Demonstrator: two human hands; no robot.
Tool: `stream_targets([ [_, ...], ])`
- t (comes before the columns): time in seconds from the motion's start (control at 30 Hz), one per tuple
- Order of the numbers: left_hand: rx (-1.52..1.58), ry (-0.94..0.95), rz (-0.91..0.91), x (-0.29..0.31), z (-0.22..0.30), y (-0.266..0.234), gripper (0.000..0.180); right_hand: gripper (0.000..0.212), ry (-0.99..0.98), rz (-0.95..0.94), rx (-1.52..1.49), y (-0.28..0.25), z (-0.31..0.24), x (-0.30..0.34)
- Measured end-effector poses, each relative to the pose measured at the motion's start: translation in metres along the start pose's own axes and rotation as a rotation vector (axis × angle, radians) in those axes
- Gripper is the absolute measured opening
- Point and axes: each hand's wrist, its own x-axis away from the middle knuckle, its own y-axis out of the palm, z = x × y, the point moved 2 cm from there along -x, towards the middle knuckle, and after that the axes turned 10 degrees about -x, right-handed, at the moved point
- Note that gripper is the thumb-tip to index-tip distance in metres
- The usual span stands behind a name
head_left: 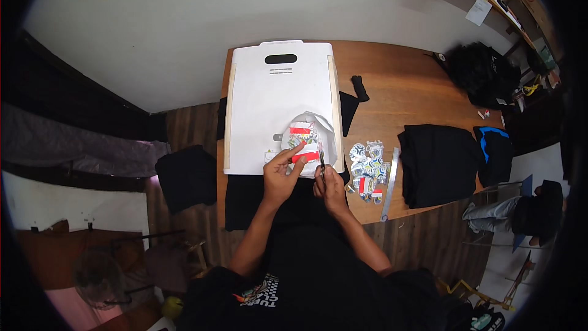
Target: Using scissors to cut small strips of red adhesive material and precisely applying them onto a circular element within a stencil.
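My left hand (280, 181) grips a pale sheet (327, 135) printed with colourful patterned shapes and red strips, its thumb and fingers against the left side. My right hand (331, 189) is closed around a pair of scissors (322, 160), whose blades point away from me at the sheet's right part. Whether the blades are parted I cannot tell. Beneath the sheet lies a large white flat panel (257, 98) with a dark oval slot near its far edge. Black cloth (245, 202) spreads under the panel, showing along its near side.
Several patterned cut-out pieces (369, 162) lie right of my hands on the wooden table (392, 79), beside a metal ruler (391, 184). Folded black cloth (435, 165) and a black bag (484, 73) are farther right. Another person (533, 214) is at the far right.
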Motion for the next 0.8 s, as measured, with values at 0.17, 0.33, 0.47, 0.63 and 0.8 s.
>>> stream_targets([
  [0.17, -0.017, 0.020, -0.006, 0.0001, 0.0004, 0.0005, 0.039, 0.041, 0.002, -0.002, 0.028, 0.0005, 0.0017, 0.0007],
  [0.33, -0.045, 0.028, -0.004, 0.0000, -0.0065, -0.0021, 0.036, 0.041, -0.020, -0.018, 0.018, -0.0011, 0.0035, 0.0014],
  [0.47, -0.044, 0.044, -0.003, -0.0001, -0.0018, -0.0010, 0.036, 0.040, -0.011, -0.018, 0.025, -0.0010, 0.0051, 0.0022],
  [0.63, -0.026, 0.028, -0.003, -0.0002, 0.0002, -0.0017, 0.036, 0.042, 0.010, -0.003, -0.008, -0.0003, 0.0048, 0.0060],
  [0.8, -0.022, 0.013, 0.006, -0.0002, 0.0000, -0.0003, 0.038, 0.042, -0.006, -0.018, 0.026, 0.0015, 0.0042, 0.0065],
])
